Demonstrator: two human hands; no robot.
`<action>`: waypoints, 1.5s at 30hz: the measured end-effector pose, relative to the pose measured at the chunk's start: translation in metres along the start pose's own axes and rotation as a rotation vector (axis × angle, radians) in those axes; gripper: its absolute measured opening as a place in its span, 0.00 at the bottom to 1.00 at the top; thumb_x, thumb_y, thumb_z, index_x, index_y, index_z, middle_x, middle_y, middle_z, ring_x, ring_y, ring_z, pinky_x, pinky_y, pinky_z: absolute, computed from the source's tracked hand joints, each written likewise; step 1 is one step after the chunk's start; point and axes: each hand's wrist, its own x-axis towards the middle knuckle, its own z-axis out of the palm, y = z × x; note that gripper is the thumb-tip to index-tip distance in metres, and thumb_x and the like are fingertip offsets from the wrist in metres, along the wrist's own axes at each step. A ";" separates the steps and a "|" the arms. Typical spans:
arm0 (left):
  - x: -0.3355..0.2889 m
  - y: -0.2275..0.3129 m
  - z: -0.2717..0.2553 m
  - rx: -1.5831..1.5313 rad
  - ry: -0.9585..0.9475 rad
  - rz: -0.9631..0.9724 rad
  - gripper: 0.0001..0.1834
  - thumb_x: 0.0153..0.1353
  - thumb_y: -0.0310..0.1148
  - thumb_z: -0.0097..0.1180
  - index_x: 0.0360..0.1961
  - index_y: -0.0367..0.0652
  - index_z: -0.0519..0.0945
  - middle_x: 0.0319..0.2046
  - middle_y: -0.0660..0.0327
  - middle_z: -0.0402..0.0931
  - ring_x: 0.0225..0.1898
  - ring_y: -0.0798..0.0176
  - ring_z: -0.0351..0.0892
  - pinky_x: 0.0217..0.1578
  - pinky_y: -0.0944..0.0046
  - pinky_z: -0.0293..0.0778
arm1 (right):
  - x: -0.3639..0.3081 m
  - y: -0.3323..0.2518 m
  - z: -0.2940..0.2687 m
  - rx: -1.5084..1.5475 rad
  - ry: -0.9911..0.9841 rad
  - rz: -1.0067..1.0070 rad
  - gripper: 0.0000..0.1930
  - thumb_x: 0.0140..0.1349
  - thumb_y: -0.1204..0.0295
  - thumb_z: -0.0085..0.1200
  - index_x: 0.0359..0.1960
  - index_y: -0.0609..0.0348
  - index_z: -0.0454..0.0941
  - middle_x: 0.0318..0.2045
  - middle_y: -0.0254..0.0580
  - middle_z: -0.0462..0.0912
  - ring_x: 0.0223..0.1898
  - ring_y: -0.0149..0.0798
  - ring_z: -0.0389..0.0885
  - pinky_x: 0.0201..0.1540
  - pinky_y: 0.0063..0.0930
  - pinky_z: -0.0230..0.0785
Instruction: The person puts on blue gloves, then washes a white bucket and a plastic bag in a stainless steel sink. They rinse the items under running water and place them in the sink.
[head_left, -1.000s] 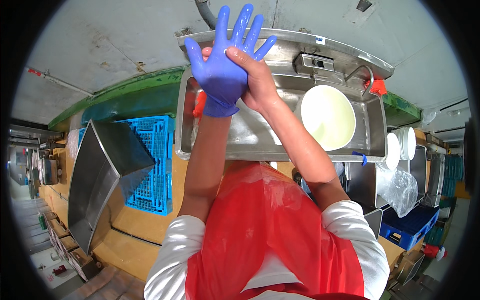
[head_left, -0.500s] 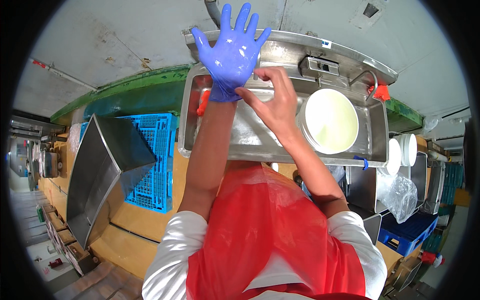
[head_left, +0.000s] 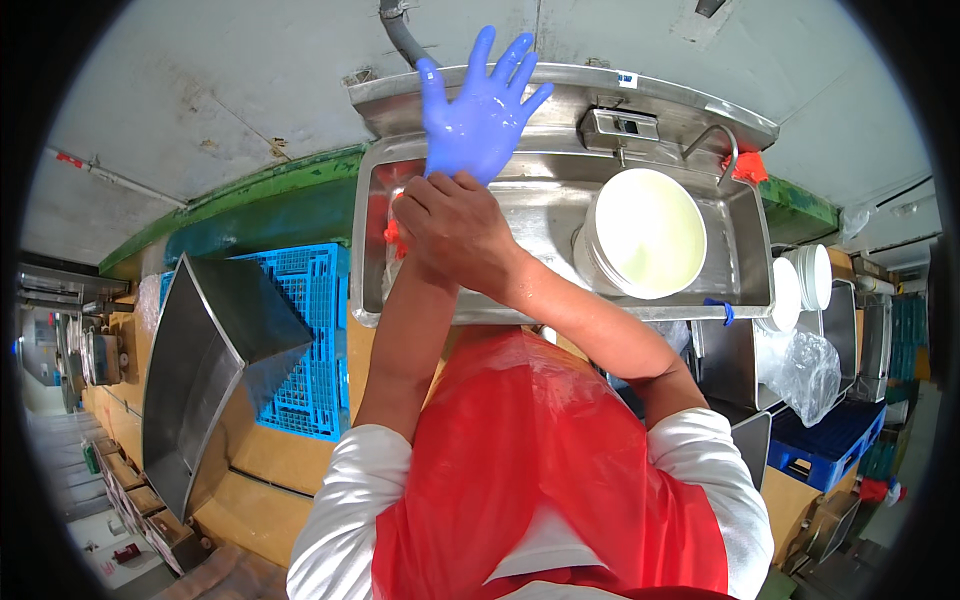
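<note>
My left hand (head_left: 474,125) is raised over the back of a stainless steel sink (head_left: 365,262), fingers spread wide, in a wet-looking blue-violet disposable glove (head_left: 466,152). Wrapped over that wrist is my bare right hand (head_left: 455,225), its fingers closed at the glove's cuff; the hand hides the cuff itself. A white bucket (head_left: 648,235), seemingly one of a nested stack, stands in the right half of the sink. By the sink's left wall, partly behind my right hand, is an orange-red item (head_left: 392,235) that I cannot make out.
A steel box (head_left: 618,130) and a curved tap (head_left: 715,137) sit along the sink's back, with a red-orange cloth (head_left: 745,168) beside the tap. At left, a large steel tub (head_left: 190,375) leans against a blue pallet (head_left: 325,350). More white buckets (head_left: 815,277) stand at right.
My right hand has moved left and closed over my left wrist at the glove's cuff. The gloved hand has dropped slightly, and the view has shifted a little.
</note>
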 end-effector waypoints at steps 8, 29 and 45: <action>-0.002 0.040 0.023 -0.394 -0.031 0.233 0.48 0.70 0.73 0.24 0.80 0.52 0.54 0.80 0.54 0.48 0.81 0.47 0.41 0.77 0.34 0.35 | -0.047 0.044 -0.037 0.363 0.161 0.334 0.10 0.54 0.79 0.68 0.38 0.56 0.87 0.37 0.41 0.89 0.41 0.43 0.87 0.46 0.35 0.75; -0.007 0.050 0.056 -0.337 -0.140 0.054 0.48 0.70 0.74 0.18 0.82 0.57 0.49 0.81 0.50 0.43 0.82 0.43 0.36 0.74 0.26 0.27 | -0.048 0.065 -0.032 0.652 -0.131 0.185 0.12 0.57 0.80 0.66 0.43 0.57 0.84 0.41 0.41 0.85 0.47 0.40 0.83 0.50 0.37 0.75; -0.025 0.019 0.062 -0.070 -0.142 0.099 0.57 0.65 0.79 0.28 0.81 0.46 0.45 0.81 0.49 0.38 0.82 0.44 0.34 0.77 0.36 0.31 | 0.046 0.072 -0.035 1.905 0.144 0.777 0.32 0.72 0.54 0.56 0.66 0.68 0.68 0.60 0.56 0.79 0.59 0.49 0.81 0.66 0.42 0.71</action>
